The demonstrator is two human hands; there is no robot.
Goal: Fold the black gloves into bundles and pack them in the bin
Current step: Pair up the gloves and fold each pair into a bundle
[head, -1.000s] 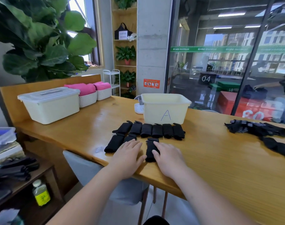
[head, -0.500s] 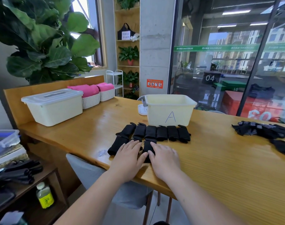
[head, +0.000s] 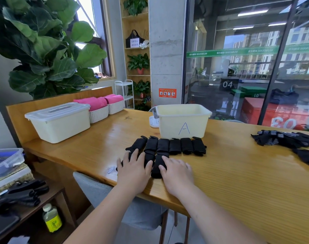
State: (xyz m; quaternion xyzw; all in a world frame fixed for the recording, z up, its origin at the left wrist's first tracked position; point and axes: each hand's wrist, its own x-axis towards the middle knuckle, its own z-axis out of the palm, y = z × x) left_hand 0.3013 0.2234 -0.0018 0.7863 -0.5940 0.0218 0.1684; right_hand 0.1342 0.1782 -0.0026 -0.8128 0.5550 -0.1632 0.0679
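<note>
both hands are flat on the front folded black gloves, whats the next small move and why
Probably close the left hand and right hand round the front-row folded black glove bundles and lift them into the cream plastic bin marked A. Both hands lie flat on them, and the bin stands open just behind the back row.

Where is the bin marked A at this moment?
In the head view the bin stands on the table, centre frame, just behind the row of folded gloves, with the lidded box to its left.
</note>
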